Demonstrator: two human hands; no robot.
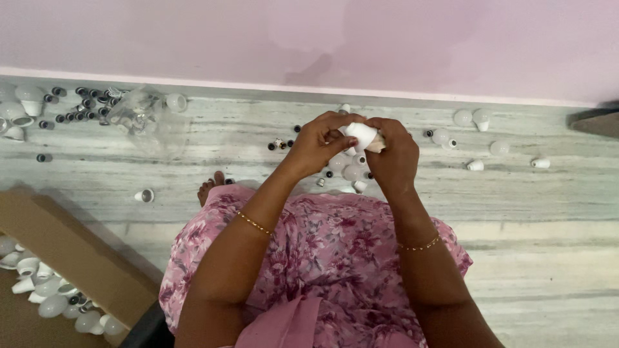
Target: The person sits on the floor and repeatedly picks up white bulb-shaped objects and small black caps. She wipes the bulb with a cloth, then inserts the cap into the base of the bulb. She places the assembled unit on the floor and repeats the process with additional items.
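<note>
- The person sits on the marble floor, both hands raised together above the lap of a pink floral garment.
- The left hand curls its fingers around one end of a small white bulb housing — the grip looks closed on it.
- The right hand wraps the other end, fingers folded tight over the same piece.
- Loose white bulb parts lie on the floor just beneath the hands.
- Toward the floor's far left corner sit dark metal caps and a clear plastic bag.
- A cardboard box with more white pieces sits near the left edge.
</note>
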